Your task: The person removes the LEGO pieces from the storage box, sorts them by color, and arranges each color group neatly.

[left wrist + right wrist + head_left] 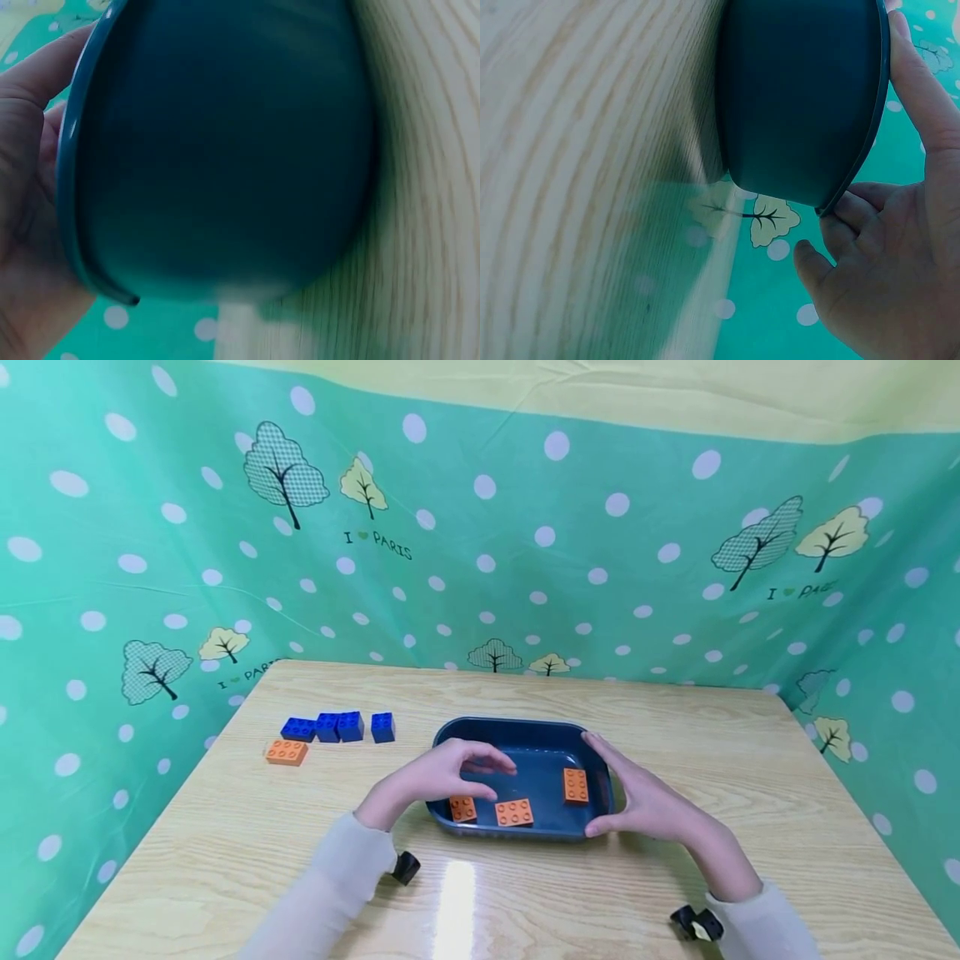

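Note:
A dark blue tray (543,764) sits on the table with three orange toy bricks inside: one (462,809) at the near left corner, one (514,812) by the near wall and one (575,786) at the right. Over the tray's left part is my left hand (442,772), thumb and fingers apart and nothing between them. My right hand (648,797) spans the tray's right end, thumb at the near rim and fingers at the far rim. In the right wrist view, fingers of that hand (900,247) touch the rim of the tray (802,97).
Several blue bricks (350,727) stand at the table's back left, one (382,727) slightly apart from the others. An orange brick (287,752) lies just in front of them. A green dotted cloth (517,602) hangs behind the wooden table (697,727).

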Available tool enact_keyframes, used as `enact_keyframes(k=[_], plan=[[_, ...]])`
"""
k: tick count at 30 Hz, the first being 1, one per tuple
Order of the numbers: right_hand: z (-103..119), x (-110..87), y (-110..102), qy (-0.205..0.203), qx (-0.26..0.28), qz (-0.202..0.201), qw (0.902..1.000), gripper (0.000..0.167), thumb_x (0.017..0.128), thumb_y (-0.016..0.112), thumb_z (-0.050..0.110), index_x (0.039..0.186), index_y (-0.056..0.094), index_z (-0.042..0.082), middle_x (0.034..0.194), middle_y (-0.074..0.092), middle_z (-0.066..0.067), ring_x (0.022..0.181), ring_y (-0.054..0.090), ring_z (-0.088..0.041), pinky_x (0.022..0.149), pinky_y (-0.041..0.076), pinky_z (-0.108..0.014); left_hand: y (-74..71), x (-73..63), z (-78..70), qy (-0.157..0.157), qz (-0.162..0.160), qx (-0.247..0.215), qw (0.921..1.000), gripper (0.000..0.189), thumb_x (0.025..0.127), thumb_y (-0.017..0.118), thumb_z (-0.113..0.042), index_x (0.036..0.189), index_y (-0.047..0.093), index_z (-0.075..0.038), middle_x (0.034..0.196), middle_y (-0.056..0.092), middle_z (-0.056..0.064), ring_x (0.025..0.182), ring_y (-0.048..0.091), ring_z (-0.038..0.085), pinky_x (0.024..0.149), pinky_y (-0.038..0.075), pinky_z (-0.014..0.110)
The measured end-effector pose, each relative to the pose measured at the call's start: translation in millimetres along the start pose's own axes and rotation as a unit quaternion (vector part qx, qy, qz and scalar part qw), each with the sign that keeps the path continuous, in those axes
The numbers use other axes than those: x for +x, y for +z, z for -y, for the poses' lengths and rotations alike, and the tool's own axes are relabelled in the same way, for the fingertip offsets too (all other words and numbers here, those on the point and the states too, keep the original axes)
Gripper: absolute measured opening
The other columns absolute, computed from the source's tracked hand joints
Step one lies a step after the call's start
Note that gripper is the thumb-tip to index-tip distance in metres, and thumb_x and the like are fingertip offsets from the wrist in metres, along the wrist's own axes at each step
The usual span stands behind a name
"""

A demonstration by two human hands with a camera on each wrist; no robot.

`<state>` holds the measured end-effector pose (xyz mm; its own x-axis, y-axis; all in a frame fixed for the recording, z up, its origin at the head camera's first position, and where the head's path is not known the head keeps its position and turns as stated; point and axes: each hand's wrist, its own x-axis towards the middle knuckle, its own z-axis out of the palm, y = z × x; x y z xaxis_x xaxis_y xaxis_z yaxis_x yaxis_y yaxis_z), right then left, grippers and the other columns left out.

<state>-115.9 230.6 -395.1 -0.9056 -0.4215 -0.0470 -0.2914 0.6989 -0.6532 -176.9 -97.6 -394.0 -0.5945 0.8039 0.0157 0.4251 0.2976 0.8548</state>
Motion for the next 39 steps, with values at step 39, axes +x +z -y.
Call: enact_keyframes(k=[39], plan=[[-1.4,-0.4,0.5,-0.01,0.008,-0.001,0.9999,0.121,0.072,0.088,0.041,0.162,0.009,0.02,0.167,0.011,-0.019,0.151,0.017,-0.049,0.113,0.028,-0.073,32.9,24.7,-4.9,-0.072,0.041,0.245,0.9661,0.031,0.088,0.077,-0.025,0.116,0.067,-0.018,0.115,0.068,-0.005,0.103,0.061,0.004,0.094,0.053,0.022]])
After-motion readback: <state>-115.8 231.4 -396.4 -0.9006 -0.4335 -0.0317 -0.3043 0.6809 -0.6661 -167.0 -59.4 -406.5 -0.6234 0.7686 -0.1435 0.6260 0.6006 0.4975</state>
